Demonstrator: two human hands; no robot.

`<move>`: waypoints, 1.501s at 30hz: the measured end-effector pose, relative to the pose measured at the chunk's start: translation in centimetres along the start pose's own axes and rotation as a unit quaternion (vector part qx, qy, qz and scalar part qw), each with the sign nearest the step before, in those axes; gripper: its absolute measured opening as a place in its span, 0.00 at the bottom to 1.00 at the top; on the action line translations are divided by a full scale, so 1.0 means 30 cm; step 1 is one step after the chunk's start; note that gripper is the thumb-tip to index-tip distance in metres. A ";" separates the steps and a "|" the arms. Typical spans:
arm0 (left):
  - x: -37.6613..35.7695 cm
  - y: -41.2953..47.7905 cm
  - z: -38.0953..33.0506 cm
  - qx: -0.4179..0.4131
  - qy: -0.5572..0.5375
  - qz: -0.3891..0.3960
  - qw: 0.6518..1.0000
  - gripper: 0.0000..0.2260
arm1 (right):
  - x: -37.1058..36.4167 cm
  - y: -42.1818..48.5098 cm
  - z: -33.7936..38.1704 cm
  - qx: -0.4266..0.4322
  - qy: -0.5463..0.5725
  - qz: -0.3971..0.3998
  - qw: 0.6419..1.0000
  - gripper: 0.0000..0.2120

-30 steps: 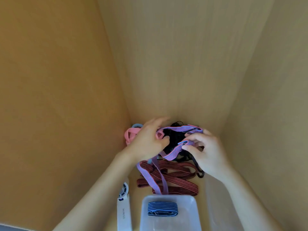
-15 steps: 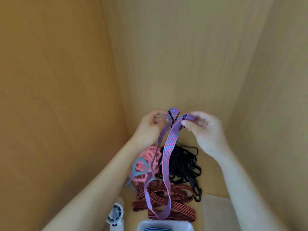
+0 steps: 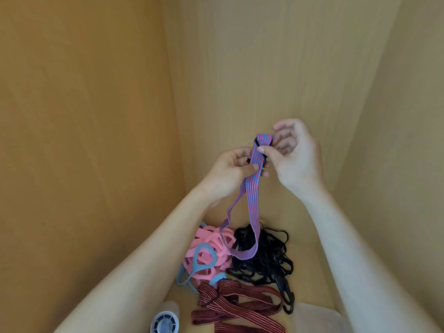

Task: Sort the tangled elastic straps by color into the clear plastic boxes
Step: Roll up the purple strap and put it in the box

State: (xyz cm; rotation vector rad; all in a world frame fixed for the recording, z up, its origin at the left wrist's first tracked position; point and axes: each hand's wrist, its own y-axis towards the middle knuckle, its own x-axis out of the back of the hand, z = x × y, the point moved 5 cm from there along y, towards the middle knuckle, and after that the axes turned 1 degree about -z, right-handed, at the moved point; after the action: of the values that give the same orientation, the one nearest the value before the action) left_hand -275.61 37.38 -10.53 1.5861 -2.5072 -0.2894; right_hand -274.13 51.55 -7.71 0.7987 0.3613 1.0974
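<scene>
A purple strap with pink stripes [image 3: 251, 200] hangs in a loop above the pile. My left hand [image 3: 230, 171] pinches it just below its top end. My right hand [image 3: 295, 155] pinches the top end with thumb and forefinger, near a small black clip. Below lie a pink strap bundle [image 3: 213, 251] with a light blue strap [image 3: 204, 258] across it, a tangle of black straps [image 3: 264, 255] with a black hook, and dark red striped straps [image 3: 230, 306]. A corner of a clear plastic box [image 3: 317, 318] shows at the bottom right.
Tan wooden walls close in at the left, the back and the right. A white device with a round grille [image 3: 165, 320] stands at the bottom edge, left of the red straps.
Both hands have lifted the purple strap higher, so its loop now hangs free of the red straps. The view has tilted up, and the box with the blue strap has left the frame.
</scene>
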 end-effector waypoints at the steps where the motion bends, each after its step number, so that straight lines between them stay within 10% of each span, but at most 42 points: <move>1: 0.001 -0.002 -0.002 -0.005 0.002 0.003 1.000 0.13 | 0.000 0.007 0.002 0.007 -0.018 0.009 1.000 0.23; 19: 0.061 -0.012 0.055 0.040 -0.151 -0.097 0.983 0.12 | -0.031 -0.055 -0.094 -0.121 -0.021 -0.010 0.992 0.11; 45: 0.146 0.002 0.045 0.012 -0.069 -0.173 0.982 0.04 | 0.036 -0.049 -0.090 -0.195 0.121 -0.017 0.973 0.13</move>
State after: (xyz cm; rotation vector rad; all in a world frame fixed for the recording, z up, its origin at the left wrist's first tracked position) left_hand -277.85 33.55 -11.69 2.0762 -2.3240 -0.4273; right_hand -274.40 53.24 -10.47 0.3101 0.3461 1.1893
